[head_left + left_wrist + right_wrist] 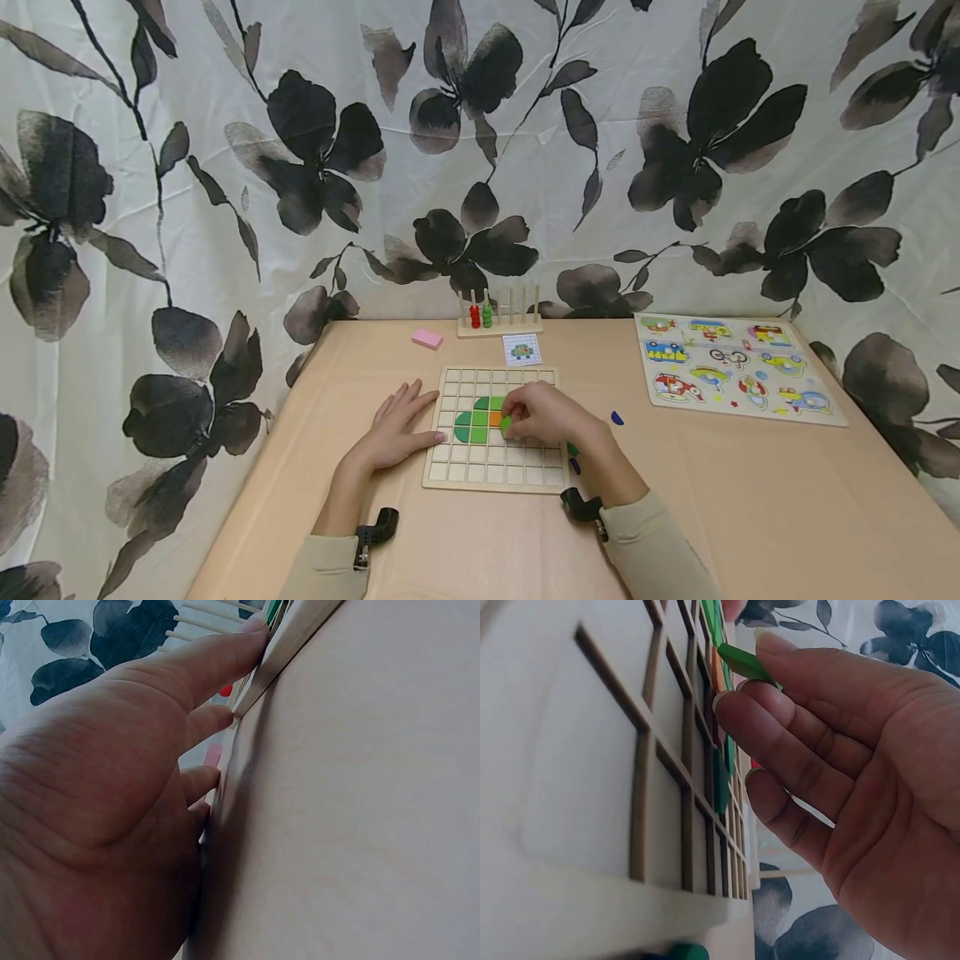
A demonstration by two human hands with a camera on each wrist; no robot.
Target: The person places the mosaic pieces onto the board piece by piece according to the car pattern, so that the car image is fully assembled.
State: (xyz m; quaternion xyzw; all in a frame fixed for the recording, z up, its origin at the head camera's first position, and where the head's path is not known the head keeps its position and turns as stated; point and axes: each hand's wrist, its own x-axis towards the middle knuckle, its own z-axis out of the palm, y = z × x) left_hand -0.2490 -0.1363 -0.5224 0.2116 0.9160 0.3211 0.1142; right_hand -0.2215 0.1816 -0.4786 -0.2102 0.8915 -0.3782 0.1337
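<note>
Beige worktop (750, 500) bore the grid board (495, 475), L hand (393, 429) spread, thumb at board's left edge, R hand (546, 412) pinching a green piece (744, 663) over the board nr an orange tile (495, 419), where a loose grip cd've dropped it askew, bumping nbr tiles (478, 434).

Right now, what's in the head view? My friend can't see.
A person's right grip pinches a green piece over a grid board holding green and orange pieces; the left grip touches the board's left edge. Behind are a peg rack and picture card.
</note>
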